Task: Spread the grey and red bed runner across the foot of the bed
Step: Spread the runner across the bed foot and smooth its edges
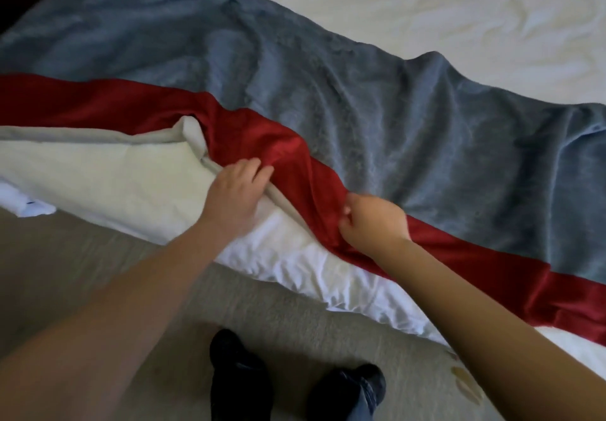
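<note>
The grey and red bed runner (pixel 328 99) lies wrinkled across the foot of the bed (pixel 426 3), grey part farther in, red band (pixel 249 138) along the near side. A stretch of the near edge is folded over, showing its cream underside (pixel 98 161). My left hand (pixel 234 195) grips the folded edge where cream meets red. Just to its right, my right hand (pixel 373 220) pinches the red band. Both hands are at the bed's near edge.
The white duvet (pixel 288 256) hangs over the bed's near edge below the runner. Beige carpet (pixel 98 256) covers the floor, with my two dark shoes (pixel 242 374) right below my arms. Brown spots mark the carpet at the lower right.
</note>
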